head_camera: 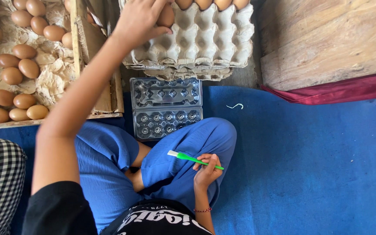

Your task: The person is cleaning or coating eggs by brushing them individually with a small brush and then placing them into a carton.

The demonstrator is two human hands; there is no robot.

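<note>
Brown egg (166,16) being gripped by left hand (139,19) over grey paper egg tray (205,43). Green brush (193,159) being held in closed right hand (207,169) on knee. Clear plastic egg box (166,108) lying open on blue floor mat (305,165).

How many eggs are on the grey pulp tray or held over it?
5. Four eggs sit along the tray's far edge; the left hand holds one egg. More may lie beyond the frame.

L hand (141,19) outstretched, fingers curled; R hand (206,169) low, closed.
</note>
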